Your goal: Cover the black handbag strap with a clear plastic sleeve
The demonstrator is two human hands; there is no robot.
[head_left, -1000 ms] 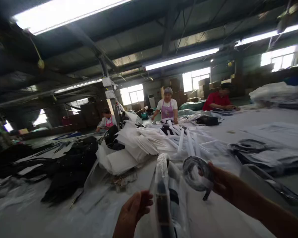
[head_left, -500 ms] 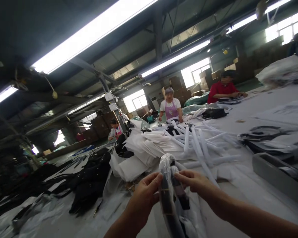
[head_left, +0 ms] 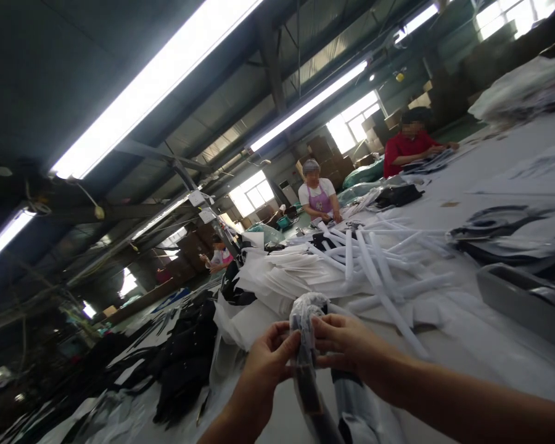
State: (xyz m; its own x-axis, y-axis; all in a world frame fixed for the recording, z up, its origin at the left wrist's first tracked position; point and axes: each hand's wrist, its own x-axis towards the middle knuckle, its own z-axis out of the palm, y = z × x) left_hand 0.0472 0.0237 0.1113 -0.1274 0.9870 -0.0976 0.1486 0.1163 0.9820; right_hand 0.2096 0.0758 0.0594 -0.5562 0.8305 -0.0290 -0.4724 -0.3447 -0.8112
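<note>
Here, a clear plastic bag (head_left: 308, 320) with a dark item inside stands low at the centre of the view, its gathered top just above both hands and its lower part running out of the bottom edge. Left hand (head_left: 266, 364) closed on the bag's left side, thumb and fingers pinched against the plastic. Right hand (head_left: 342, 342) closed on the right side at the same height, fingertips meeting the left hand's across the bag's neck. Bag held above a wide white table (head_left: 490, 179). Just beyond it, a heap of white folded pieces (head_left: 277, 277) and a scatter of long white strips (head_left: 374, 259). Left of the heap, a pile of black fabric (head_left: 185, 351). To the right, a grey tray (head_left: 522, 296) near the table edge and a dark ring-shaped item (head_left: 499, 222) in plastic behind it. Far side of the table: a person in a purple apron (head_left: 318, 196), a person in a red shirt (head_left: 404, 147), and a third person (head_left: 219, 254) further left, small. Long ceiling light tubes (head_left: 152, 80) overhead.
</note>
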